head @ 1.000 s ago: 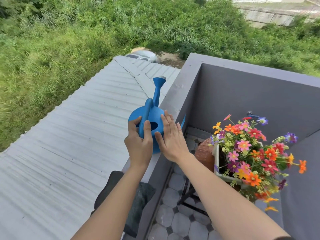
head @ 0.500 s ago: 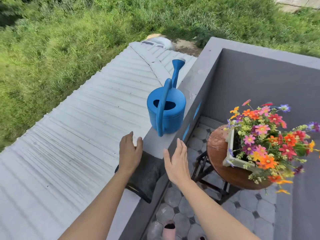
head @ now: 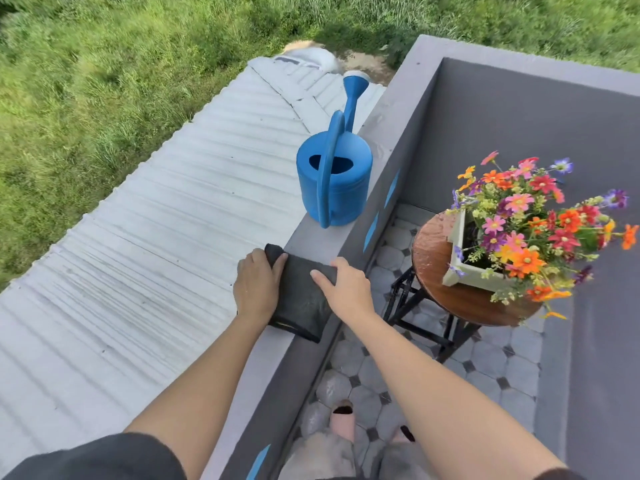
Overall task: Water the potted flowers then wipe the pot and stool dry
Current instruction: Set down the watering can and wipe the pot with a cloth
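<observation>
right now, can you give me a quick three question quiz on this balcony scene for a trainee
1. True or false: the blue watering can lies tipped on its side.
2. What do the left hand and the right hand both hold? A. a hose B. a dark cloth C. a sponge
3. Fill in: the white flower pot sits on a round wooden ____.

Key
1. False: it stands upright on the wall ledge.
2. B
3. stool
</observation>
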